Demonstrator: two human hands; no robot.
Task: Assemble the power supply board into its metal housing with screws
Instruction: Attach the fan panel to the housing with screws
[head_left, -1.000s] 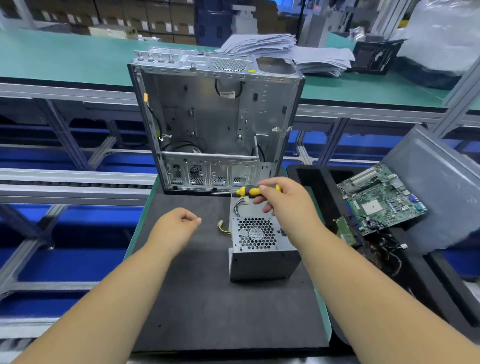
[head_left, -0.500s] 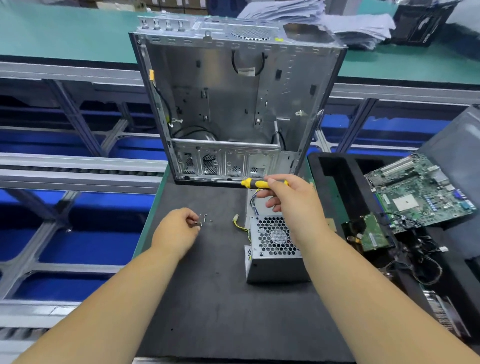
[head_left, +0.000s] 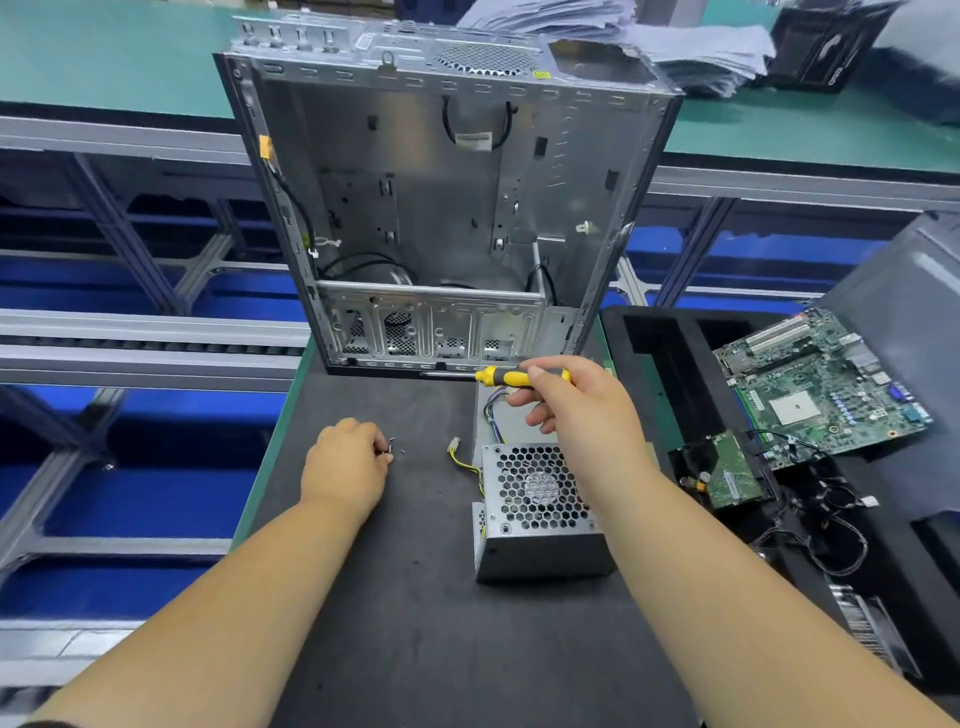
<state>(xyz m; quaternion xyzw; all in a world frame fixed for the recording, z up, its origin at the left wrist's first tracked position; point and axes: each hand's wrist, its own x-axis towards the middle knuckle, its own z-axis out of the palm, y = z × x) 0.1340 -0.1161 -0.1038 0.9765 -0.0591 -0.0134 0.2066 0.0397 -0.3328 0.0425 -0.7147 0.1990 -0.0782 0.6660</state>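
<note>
Your right hand (head_left: 576, 410) is grasping a yellow-and-black screwdriver (head_left: 511, 376), fingers curled round its handle, the shaft pointing left along the bottom edge of the metal case (head_left: 447, 208). The hand hovers above the power supply (head_left: 540, 514), a grey box with a honeycomb fan grille that lies on the dark surface (head_left: 415, 623) near the case, with its bundle of coloured wires (head_left: 493, 410) running out of its far side under your hand.

Your left hand (head_left: 345, 467) rests knuckles-up on the surface, well to the left of the power supply. Its fingers are curled down at a few small screws (head_left: 390, 451); at least one seems pinched at the fingertips, though they are too small to be sure, and another lies just beside them on the mat.

The case stands open toward you, empty but for a few black cables. To your right, a black tray (head_left: 654, 338) carries a green circuit board (head_left: 821, 384), with a smaller board (head_left: 732, 473) and loose wires in front of it.
</note>
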